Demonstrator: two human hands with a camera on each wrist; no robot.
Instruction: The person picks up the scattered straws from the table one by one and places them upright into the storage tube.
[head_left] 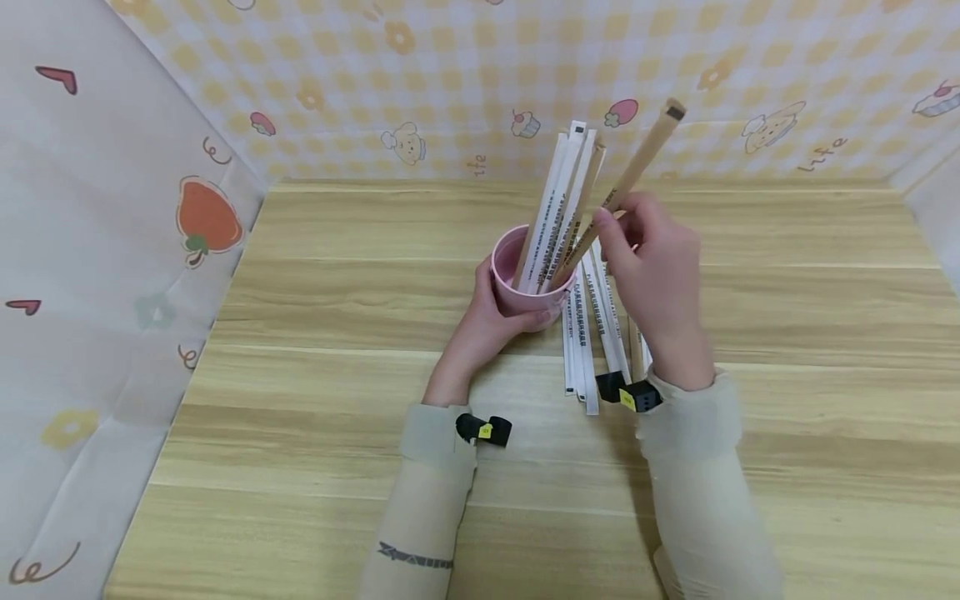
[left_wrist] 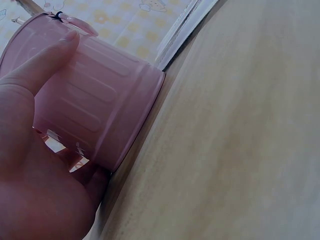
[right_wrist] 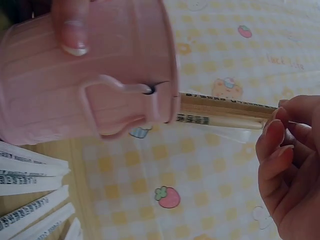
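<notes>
Right fingers (head_left: 604,220) pinch a brown straw (head_left: 648,150), left fingers (head_left: 531,321) clasp a pink cup (left_wrist: 112,82); loose straws (head_left: 581,333) seem partly hidden.

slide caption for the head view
Left hand holds a pink cup of wrapped straws; right hand pinches a brown straw.

From here I read "life" and "luck life" on the checked backdrop (head_left: 555,50), "PLA" before Chinese characters on the white strips (head_left: 606,321); the brown stick's (head_left: 637,164) lettering is too small.
</notes>
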